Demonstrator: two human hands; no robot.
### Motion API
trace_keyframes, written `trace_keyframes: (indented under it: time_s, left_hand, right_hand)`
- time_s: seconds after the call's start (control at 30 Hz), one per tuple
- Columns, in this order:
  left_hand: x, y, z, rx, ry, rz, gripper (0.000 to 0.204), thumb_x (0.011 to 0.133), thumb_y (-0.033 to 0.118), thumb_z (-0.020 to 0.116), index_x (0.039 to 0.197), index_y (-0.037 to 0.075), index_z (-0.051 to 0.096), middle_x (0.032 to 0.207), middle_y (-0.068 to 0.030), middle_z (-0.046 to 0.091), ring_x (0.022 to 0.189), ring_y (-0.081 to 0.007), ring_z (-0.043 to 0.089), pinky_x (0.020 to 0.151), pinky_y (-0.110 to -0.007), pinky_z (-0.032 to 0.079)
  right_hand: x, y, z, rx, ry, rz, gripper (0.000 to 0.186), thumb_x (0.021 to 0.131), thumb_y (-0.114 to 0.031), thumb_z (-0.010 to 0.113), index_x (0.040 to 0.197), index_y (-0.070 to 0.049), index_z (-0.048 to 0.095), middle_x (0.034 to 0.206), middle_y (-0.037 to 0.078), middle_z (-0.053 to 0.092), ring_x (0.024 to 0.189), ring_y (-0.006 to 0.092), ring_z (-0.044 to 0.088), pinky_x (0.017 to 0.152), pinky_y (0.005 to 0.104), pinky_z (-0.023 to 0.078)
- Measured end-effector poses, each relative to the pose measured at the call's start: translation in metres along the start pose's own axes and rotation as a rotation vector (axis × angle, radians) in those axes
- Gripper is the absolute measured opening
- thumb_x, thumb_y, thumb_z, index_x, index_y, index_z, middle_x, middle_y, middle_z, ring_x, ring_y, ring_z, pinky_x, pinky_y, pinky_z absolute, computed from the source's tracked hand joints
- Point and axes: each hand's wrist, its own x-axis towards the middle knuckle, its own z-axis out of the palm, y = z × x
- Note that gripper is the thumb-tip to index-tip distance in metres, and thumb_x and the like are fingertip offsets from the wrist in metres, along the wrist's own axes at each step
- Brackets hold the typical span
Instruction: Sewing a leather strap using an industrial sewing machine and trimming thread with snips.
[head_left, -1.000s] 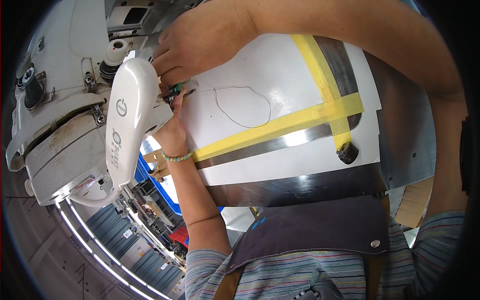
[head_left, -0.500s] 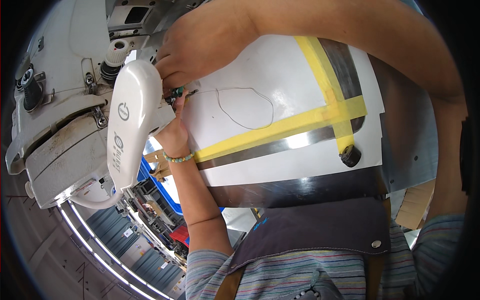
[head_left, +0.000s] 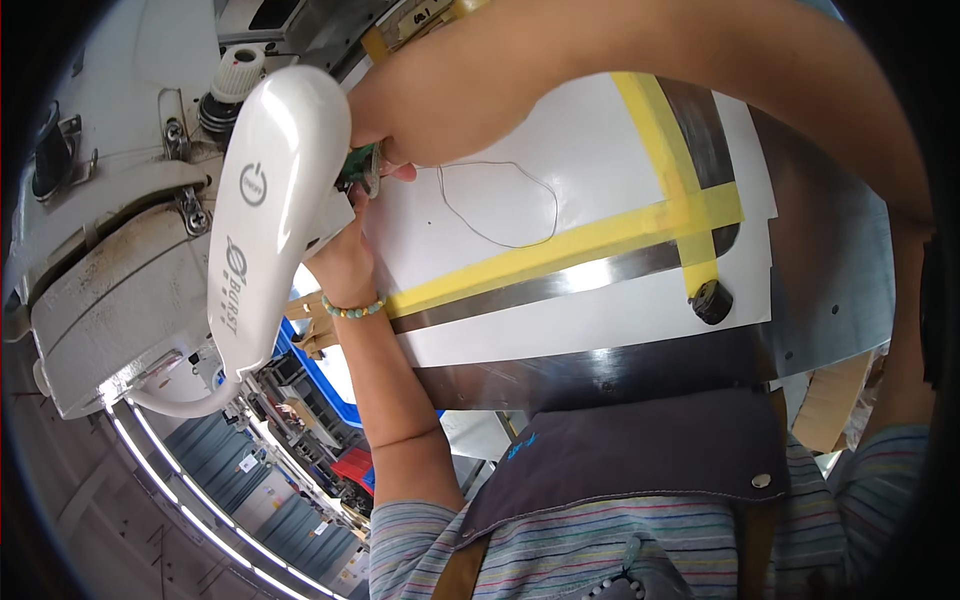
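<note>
A white sewing machine [head_left: 110, 290] stands at the left, with a white lamp [head_left: 285, 150] in front of its head. My right hand [head_left: 425, 110] reaches across to the needle area, its fingers curled by a small green object [head_left: 357, 166] whose kind is unclear; the lamp covers part of both. Just below, my left hand [head_left: 347, 262], with a beaded bracelet at the wrist, is under the machine head, its fingers mostly hidden. A thin thread [head_left: 553, 200] runs from beside the fingers and loops over the white work surface [head_left: 480, 210].
Yellow tape [head_left: 560, 250] borders the white surface along its near and right sides. A small black round piece [head_left: 711, 302] sits at the tape's near end. Beyond the metal table edge [head_left: 590, 380] are my apron [head_left: 640, 450] and a cardboard box [head_left: 830, 405]. A blue bin [head_left: 335, 390] stands lower left.
My right hand has shifted slightly right and turned, and more of the green object shows. The lamp and machine sit a little differently in the picture. My left hand stays beneath the machine head.
</note>
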Motion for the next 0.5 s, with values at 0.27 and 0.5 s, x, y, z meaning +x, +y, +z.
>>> trace_keyframes:
  time_s: [0.27, 0.5]
  left_hand:
    - [0.001, 0.013, 0.012, -0.298, -0.017, -0.024, 0.041, 0.083, -0.016, 0.071, 0.12, -0.006, 0.057, 0.116, -0.0123, 0.064, 0.104, -0.0221, 0.064, 0.095, -0.037, 0.053]
    - [0.007, 0.013, 0.004, -0.007, -0.062, 0.078, 0.034, 0.083, -0.005, 0.078, 0.115, -0.005, 0.065, 0.114, -0.0107, 0.068, 0.101, -0.0208, 0.066, 0.09, -0.033, 0.055]
  right_hand:
    - [0.009, -0.011, -0.011, 0.335, -0.077, 0.132, 0.023, 0.101, -0.019, 0.051, 0.097, -0.003, 0.066, 0.082, 0.003, 0.056, 0.075, 0.0173, 0.052, 0.067, 0.0313, 0.044]
    - [0.013, -0.019, -0.028, 0.885, -0.223, 0.38, 0.024, 0.103, -0.02, 0.05, 0.096, -0.003, 0.065, 0.078, 0.0, 0.052, 0.069, 0.0125, 0.046, 0.062, 0.0278, 0.04]
